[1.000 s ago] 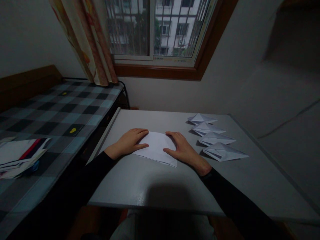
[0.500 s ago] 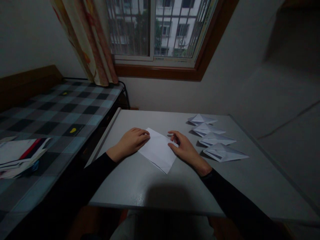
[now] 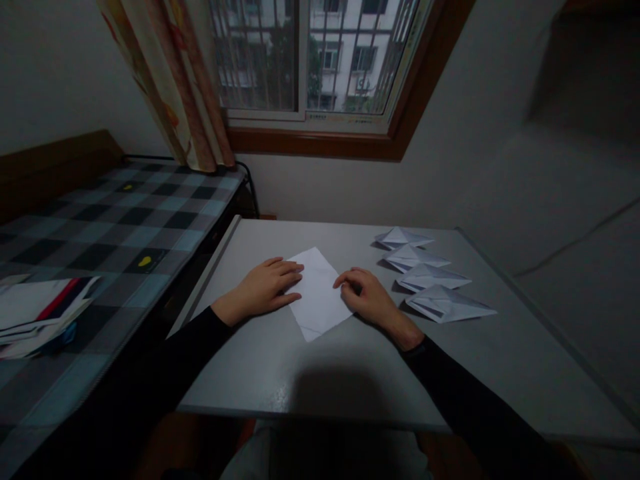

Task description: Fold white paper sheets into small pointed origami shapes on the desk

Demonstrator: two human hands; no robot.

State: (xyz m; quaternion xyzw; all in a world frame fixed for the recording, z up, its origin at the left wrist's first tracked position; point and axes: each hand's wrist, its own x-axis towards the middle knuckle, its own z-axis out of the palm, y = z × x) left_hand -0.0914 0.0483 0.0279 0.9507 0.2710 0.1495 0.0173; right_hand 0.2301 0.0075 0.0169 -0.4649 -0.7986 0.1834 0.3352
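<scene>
A folded white sheet of paper (image 3: 316, 300) lies on the table, turned so that one corner points toward me. My left hand (image 3: 267, 287) rests flat over its left corner, fingers stretched out and a little apart. At the right edge of the paper, my right hand (image 3: 367, 297) has its fingers curled, with index finger and thumb closed at the paper. That hand covers the right corner. A crease line crosses the sheet near its front corner.
Several folded paper boats (image 3: 445, 303) stand in a row on the right side of the white table (image 3: 240, 380). On the left is a bed (image 3: 175, 213) with a checked cover, and papers (image 3: 45, 310) lie on it. A window (image 3: 305, 60) is beyond the table.
The paper has been turned on the table, so its front corner now lies further left. My left fingers have spread flat, and my right fingers have curled in closer to the paper.
</scene>
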